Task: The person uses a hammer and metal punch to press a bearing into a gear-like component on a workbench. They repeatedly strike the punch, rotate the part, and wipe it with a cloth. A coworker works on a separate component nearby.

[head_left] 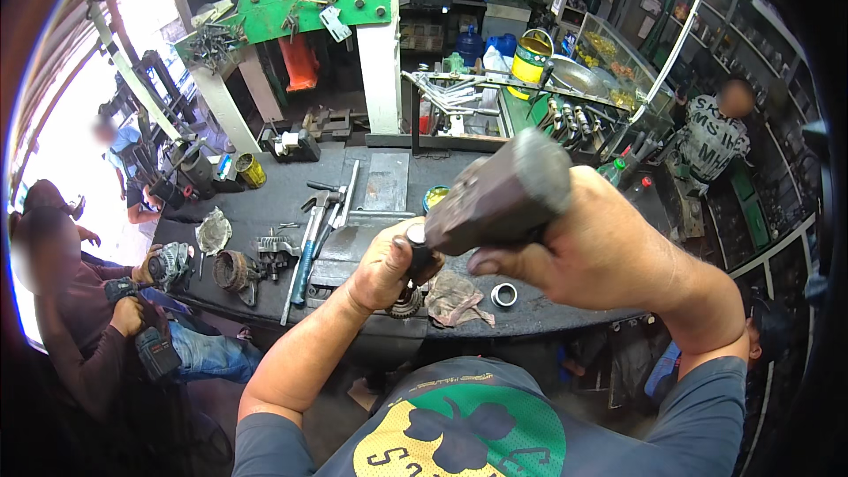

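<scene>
My right hand (601, 243) grips a short-handled sledge hammer, its heavy, worn steel head (503, 190) raised above the bench and close to the camera. The handle is mostly hidden by my fingers. My left hand (384, 272) is closed around a dark cylindrical piece with a shiny round end (416, 233), held roughly upright. Below that hand, a toothed metal part (406, 305) shows at the bench's near edge. A crumpled grey rag (459, 299) lies just right of it, and a metal ring (504, 294) sits beyond the rag.
A claw hammer (320, 203) and long bars lie left of a metal plate on the dark bench (548, 311). Motor housings (234, 272) stand farther left. A co-worker holds a cordless drill (124, 287) at the left. Behind rise a green-and-white press frame (309, 13) and a yellow bucket (531, 62).
</scene>
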A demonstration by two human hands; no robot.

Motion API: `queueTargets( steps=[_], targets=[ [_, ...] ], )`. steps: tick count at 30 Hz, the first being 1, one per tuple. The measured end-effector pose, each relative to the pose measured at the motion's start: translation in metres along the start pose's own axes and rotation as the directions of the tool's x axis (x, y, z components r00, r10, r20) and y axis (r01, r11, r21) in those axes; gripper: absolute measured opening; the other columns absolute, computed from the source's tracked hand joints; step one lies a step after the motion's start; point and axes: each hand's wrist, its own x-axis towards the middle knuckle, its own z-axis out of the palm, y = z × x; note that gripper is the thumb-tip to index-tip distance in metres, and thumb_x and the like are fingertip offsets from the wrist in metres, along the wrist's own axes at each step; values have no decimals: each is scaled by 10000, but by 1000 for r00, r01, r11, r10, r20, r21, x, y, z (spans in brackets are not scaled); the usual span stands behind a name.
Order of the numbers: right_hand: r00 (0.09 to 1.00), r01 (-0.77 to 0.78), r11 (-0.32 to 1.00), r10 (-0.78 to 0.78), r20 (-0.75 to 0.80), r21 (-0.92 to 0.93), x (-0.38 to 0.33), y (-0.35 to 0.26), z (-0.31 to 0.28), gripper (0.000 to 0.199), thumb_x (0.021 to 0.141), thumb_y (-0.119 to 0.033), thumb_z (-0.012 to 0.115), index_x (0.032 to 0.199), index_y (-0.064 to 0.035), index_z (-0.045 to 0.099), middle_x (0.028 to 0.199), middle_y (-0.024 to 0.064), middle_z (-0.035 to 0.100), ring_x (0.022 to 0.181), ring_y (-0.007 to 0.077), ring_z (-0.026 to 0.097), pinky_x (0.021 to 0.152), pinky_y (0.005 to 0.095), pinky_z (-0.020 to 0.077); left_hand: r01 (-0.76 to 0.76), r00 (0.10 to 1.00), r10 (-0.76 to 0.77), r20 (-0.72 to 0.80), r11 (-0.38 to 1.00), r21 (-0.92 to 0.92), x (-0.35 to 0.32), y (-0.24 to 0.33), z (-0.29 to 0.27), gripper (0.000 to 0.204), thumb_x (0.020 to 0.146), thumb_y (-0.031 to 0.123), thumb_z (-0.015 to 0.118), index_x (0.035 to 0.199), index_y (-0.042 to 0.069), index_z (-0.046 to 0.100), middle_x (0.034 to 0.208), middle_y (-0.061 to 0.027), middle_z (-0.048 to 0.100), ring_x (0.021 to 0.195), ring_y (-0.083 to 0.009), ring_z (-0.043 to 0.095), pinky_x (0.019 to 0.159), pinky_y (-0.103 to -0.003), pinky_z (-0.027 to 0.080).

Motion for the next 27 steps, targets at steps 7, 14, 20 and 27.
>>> queueTargets(
  steps=[7,14,20,27],
  targets=[
    [986,-165,979,161,-38,-118,-50,50,-1,417,974,-304,863,1311,-107,717,1027,169,824,969,390,795,860,470,627,-353,934,318,-162,890,-288,-12,33,8,713,1022,818,595,1104,112,543,815,-8,476,669,-138,416,675,-330,382],
    [772,-478,722,617,152,-500,-168,213,100,735,983,-286,824,1657,-277,532,1176,166,751,1085,399,763,941,526,620,-480,791,426,-439,877,-12,-124,48,-4,564,1044,600,761,1168,112,505,808,11,468,634,-92,437,620,-291,369],
    [844,-395,769,520,132,-503,-252,359,205,699,943,-298,853,1598,-319,611,1135,132,688,1095,374,709,980,499,585,-329,483,220,-847,942,57,-230,-7,27,363,1148,467,650,1216,125,550,847,21,491,630,-81,439,620,-259,386],
    [912,-409,911,410,7,-60,-162,410,221,368,986,-246,790,1311,-76,776,1153,214,695,1121,438,698,992,520,574,-178,242,188,-952,973,147,-235,-46,104,221,1173,347,626,1191,127,611,851,28,543,636,-66,468,600,-250,384]
  ],
)
